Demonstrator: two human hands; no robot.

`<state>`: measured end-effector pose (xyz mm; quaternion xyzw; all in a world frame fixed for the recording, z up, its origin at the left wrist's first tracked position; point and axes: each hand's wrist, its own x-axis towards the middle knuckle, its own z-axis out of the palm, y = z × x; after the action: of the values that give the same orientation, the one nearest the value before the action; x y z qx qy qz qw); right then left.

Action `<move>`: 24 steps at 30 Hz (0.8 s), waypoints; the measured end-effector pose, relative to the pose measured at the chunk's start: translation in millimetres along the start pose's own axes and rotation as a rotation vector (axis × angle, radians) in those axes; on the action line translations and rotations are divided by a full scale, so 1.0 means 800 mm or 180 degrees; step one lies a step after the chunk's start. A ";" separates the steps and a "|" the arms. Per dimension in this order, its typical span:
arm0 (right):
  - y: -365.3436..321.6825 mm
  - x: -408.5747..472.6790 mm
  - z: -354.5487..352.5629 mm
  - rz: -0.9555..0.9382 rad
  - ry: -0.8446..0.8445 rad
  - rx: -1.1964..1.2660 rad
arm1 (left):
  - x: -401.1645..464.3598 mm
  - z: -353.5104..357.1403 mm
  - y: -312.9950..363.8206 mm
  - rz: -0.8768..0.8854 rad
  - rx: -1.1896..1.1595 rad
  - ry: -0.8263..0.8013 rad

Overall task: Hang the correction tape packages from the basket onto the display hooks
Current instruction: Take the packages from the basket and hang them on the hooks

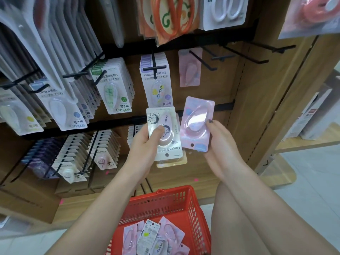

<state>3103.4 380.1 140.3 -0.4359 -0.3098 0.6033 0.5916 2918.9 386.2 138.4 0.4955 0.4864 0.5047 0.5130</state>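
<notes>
— Around the hands?
— Wooden rack (pixel 244 100) with black hooks (pixel 239 52). Far left: crowded rows of white packs (pixel 117 89). Centre: lilac packs (pixel 158 83) on a hook. Just right of those, one pink pack (pixel 190 68) hanging alone; further right, bare hooks. Scissors (pixel 225 10) up top.
— In the way?
— Hung stock right behind both held packs, a black rail (pixel 117 121) crossing at their level.
— Hands?
— Left hand (pixel 144 146) gripping a white pack (pixel 164 133) upside down, hole at the near end, thumb pressed on the blister, fingers curled behind. Right hand (pixel 219 138) pinching a pink held pack (pixel 197 124) by its right edge, thumb on the front, other fingers hidden behind; also upside down.
— Basket?
— Red basket (pixel 184 201), near, low between the forearms. Inside: loose heap of packs (pixel 156 236), mostly pink, overlapping, some face down.
</notes>
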 end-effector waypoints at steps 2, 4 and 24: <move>-0.007 0.004 -0.004 -0.0124 0.0030 -0.0119 | 0.000 -0.003 0.000 0.0088 0.0101 -0.0043; -0.009 0.008 -0.007 -0.0139 -0.0028 -0.0237 | 0.000 -0.002 0.001 0.0186 0.0243 -0.0090; -0.102 0.041 -0.031 0.0392 -0.1648 -0.2754 | 0.004 -0.005 0.009 0.0475 0.0815 -0.0396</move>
<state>3164.8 417.4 197.2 -0.4946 -0.6416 0.5418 0.2240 2914.7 389.4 145.8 0.6219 0.4760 0.4436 0.4358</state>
